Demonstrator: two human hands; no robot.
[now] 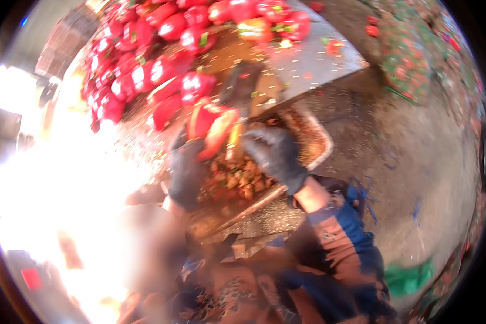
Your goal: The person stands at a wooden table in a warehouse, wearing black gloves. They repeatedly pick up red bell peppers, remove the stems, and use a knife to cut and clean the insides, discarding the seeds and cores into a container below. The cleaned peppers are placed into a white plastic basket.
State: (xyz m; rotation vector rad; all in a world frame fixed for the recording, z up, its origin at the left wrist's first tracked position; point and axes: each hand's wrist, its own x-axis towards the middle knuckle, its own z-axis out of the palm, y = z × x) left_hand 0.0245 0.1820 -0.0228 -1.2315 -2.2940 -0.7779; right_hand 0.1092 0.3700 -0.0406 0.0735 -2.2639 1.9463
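Note:
My left hand, in a dark glove, grips a red bell pepper that is cut open, its pale inner wall showing. My right hand, also gloved, is just right of the pepper with its fingers curled. Blur hides whether anything is in those fingers. Between the hands is a narrow yellowish piece, perhaps a handle; what it belongs to is unclear. Below both hands a tub with a pale rim holds chopped pepper cores and seeds. Behind the pepper, a dark flat piece lies on the tabletop.
Many whole red bell peppers are heaped across the far side of the metal-topped table, which has scattered seeds and a sharp right corner. Mesh sacks stand at right. Blue string and green mesh lie on the floor. Glare washes out the left.

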